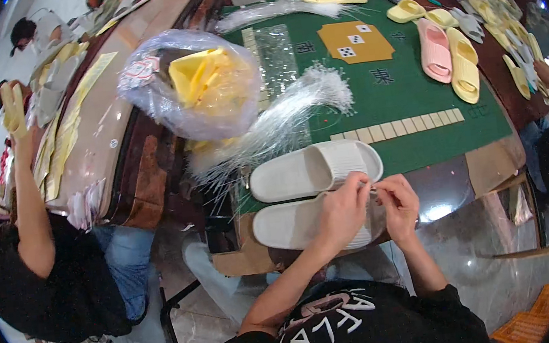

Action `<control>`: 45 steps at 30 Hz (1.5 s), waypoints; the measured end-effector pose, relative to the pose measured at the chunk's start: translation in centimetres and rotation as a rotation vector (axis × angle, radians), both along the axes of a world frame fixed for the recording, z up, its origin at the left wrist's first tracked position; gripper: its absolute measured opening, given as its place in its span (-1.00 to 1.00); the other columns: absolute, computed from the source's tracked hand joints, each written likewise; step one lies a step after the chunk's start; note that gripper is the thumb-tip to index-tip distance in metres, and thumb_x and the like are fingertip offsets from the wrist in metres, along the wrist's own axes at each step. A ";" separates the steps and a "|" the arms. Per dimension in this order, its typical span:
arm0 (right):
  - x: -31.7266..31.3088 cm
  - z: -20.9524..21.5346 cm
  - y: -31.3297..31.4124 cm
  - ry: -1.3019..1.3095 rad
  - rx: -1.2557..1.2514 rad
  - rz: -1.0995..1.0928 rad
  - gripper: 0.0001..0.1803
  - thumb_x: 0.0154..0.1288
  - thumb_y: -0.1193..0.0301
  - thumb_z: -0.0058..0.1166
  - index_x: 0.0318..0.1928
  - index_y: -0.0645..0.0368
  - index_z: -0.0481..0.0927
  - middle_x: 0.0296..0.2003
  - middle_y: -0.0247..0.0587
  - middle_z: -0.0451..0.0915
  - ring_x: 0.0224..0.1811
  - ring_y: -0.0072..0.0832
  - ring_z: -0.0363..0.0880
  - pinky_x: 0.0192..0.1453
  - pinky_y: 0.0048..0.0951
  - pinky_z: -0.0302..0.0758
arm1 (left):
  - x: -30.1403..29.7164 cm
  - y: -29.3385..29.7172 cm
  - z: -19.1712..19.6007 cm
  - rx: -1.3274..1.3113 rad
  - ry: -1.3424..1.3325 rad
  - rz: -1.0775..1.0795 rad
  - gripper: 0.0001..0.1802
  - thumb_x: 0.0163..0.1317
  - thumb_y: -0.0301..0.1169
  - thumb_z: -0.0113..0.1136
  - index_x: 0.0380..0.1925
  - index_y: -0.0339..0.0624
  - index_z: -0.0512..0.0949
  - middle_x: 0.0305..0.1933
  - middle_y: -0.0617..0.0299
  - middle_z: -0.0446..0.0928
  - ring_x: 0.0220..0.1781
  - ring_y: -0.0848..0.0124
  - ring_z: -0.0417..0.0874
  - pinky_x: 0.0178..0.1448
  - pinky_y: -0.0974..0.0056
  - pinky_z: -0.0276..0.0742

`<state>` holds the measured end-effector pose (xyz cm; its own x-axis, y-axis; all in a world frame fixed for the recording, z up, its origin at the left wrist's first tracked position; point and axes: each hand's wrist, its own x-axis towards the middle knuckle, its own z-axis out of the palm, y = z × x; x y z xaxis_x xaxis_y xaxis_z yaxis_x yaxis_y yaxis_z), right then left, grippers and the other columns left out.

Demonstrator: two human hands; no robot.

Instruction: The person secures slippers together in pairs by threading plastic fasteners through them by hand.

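Two off-white slide slippers lie side by side at the near edge of the green-topped table, toes to the right. Over the strap of the nearer slipper [281,227], my left hand [346,209] is closed in a pinch. My right hand [399,206] pinches right beside it, fingertips almost meeting the left ones. Whatever is between the fingertips is too small to make out. The farther slipper [288,174] rests just beyond my hands. Behind it spreads a large bundle of thin clear plastic strands [288,112], with small knobs at their far ends.
A translucent bag [146,111] with yellow pieces stands at the left. A row of pale tiles [405,127] lies beyond the slippers. Pink [435,51] and yellow slippers [464,67] sit farther right. Co-workers handle yellow slippers at the far side and left.
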<state>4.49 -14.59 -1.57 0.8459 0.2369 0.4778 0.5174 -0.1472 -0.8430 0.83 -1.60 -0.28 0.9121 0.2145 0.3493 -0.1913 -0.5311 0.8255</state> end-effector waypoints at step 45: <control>1.3 -2.0 -0.1 0.541 0.062 0.233 -0.94 0.17 0.57 -0.02 -0.41 0.21 0.39 -0.46 -0.46 0.40 -0.39 -0.69 0.30 -0.29 -0.66 0.28 | -0.1 0.1 -1.7 -0.070 -0.045 -0.033 -0.84 0.17 -0.38 0.11 -0.43 -0.22 0.40 -0.66 0.09 0.48 -0.65 0.20 0.54 -0.59 0.19 0.40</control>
<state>5.76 -14.71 -3.53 0.9023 0.4310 0.0117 0.0240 -0.0229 -0.9994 0.75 -1.53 -2.00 0.9028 0.2099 0.3753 -0.2456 -0.4648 0.8507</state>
